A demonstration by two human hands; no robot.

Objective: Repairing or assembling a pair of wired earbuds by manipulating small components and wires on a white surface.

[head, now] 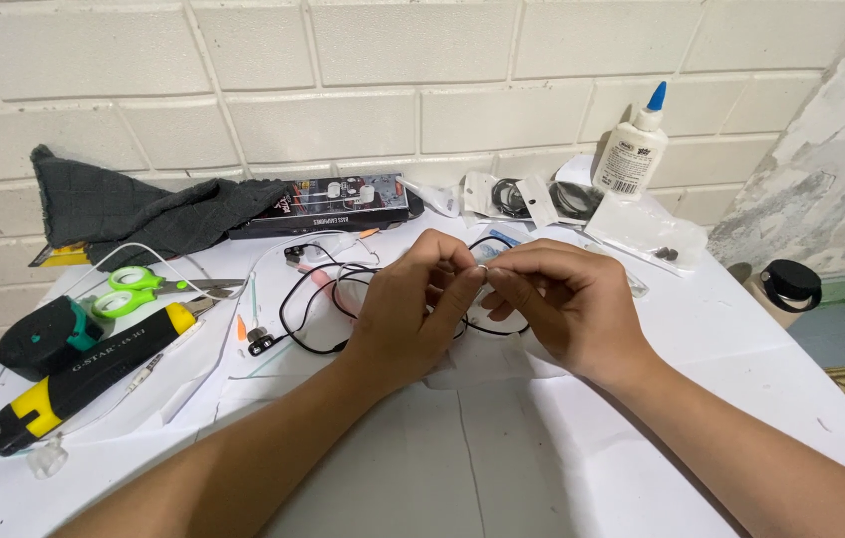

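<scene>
Both hands meet over the middle of the white table (502, 468): my left hand (413, 314) and right hand (557, 304) are pressed fingertip to fingertip, pinching one small pale piece (483, 269) between them; it is too small to say what it is. The black earphone cable (308, 314) loops on the table just under and left of the hands, partly hidden by them, with its earbud ends (261, 341) lying loose beside a small orange bit. I judge the main risk is the tiny piece slipping from the pinch, since so little of it shows past the fingertips; it could vanish among the paper sheets. A tug could also drag the cable loops and snag them. The left forearm lies near the green-handled scissors (134, 291) and the yellow-and-black tool (84, 374), so a wide elbow sweep might knock them. The glue bottle (634, 149) stands upright at the wall, well apart, and the black flask (789, 289) sits past the table's right edge.
</scene>
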